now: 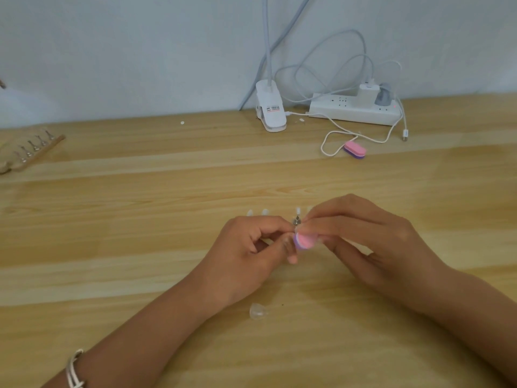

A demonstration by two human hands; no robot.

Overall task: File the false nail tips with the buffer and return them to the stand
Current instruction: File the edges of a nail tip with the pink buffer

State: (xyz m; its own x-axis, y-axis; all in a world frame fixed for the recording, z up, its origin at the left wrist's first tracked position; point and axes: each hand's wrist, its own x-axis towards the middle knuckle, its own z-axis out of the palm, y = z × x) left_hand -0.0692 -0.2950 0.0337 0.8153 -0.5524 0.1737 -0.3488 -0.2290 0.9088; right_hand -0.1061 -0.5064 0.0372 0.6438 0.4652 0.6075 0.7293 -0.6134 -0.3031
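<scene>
Bracelet (pixel 74 369) on the left wrist sits nearest, then a loose clear nail tip (pixel 259 311) on the worktop (pixel 140 247) between the forearms. Left hand (pixel 246 247) pinches a small metal-based holder (pixel 296 220) carrying a tip; its grip is closed narrow on it. Right hand (pixel 363 236) clamps the pink-and-purple buffer (pixel 305 240), pressed against the tip. Tips look light, thin and slippery, likely to flick away; hold by the holder base, not the plastic. More tips (pixel 257 212) stand just behind the hands. Stand (pixel 33 149) is well apart at far left. A second buffer (pixel 354 149), cable (pixel 349 135), power strip (pixel 355 109) and lamp clip (pixel 270 110) lie behind; nothing blocks the route to the stand.
</scene>
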